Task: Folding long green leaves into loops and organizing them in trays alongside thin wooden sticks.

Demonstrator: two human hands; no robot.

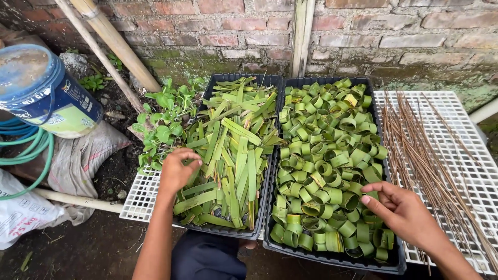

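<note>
Outdoors by a mossy brick wall [363, 31], dirt ground, white plastic grid rack [456, 129] serving as my desk. Landmark: the black tray of rolled leaf rings [332, 155] on the rack. Just left of it, touching, sits a second black tray of flat cut leaf strips [233, 150], piled loosely, probably stock for rolling. My left hand [176, 168] rests on those strips at that tray's left edge, fingers curled down onto them; whether it pinches one, cannot tell. My right hand [402, 210] hovers over the ring tray's near right corner, fingers loosely spread, thumb and forefinger nearly meeting, nothing visibly held. Right of the ring tray, thin brown sticks [430, 155] lie on the rack, likely pins kept within reach. Far left of both trays: blue paint bucket [44, 91], green hose [31, 150], bamboo poles [114, 44].
</note>
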